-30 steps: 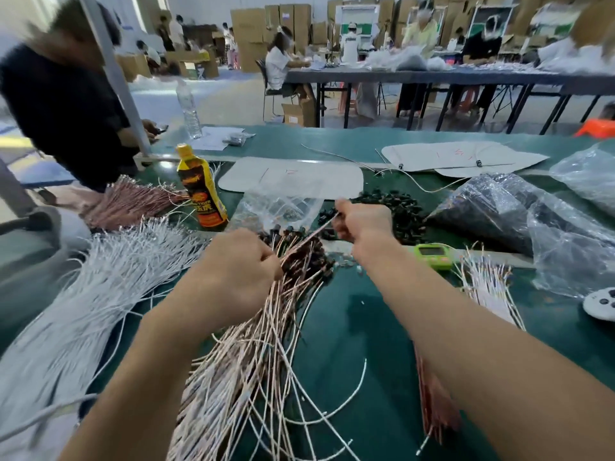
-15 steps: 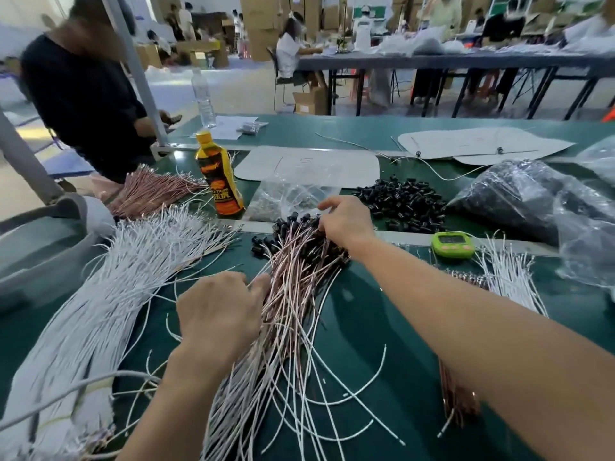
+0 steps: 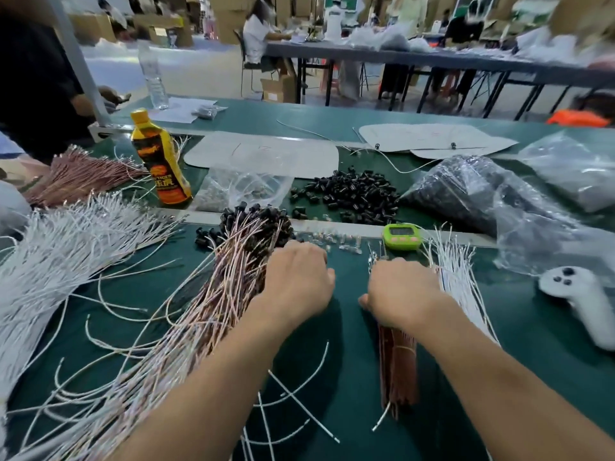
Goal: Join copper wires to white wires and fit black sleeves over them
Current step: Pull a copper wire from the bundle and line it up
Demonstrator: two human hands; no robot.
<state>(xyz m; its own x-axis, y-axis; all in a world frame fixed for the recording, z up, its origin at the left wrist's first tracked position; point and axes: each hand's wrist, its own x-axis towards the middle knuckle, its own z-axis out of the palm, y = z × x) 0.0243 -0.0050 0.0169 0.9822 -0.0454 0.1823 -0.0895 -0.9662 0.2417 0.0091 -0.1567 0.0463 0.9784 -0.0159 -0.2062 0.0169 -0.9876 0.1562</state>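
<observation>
A thick bundle of joined wires (image 3: 233,271) tipped with black sleeves lies left of centre on the green table (image 3: 166,294). My left hand (image 3: 296,281) rests palm down at its right edge, fingers curled under and hidden. My right hand (image 3: 402,294) lies palm down over the top of a small copper wire bundle (image 3: 397,371), with a row of white wires (image 3: 456,277) just to its right. Its fingertips are hidden too. Loose black sleeves (image 3: 352,194) are heaped beyond my hands. Small metal connectors (image 3: 332,239) lie scattered between that heap and my hands.
A big pile of white wires (image 3: 60,254) and a copper pile (image 3: 80,174) fill the left. A drink bottle (image 3: 159,161), green timer (image 3: 401,236), plastic bags (image 3: 482,194) and a white controller (image 3: 579,294) stand around. Stray white wires (image 3: 299,404) lie near me. A person stands far left.
A second ago both hands held a wire above the joined bundle. My left hand has since come down at the bundle's right edge, and my right hand has moved right onto the copper bundle.
</observation>
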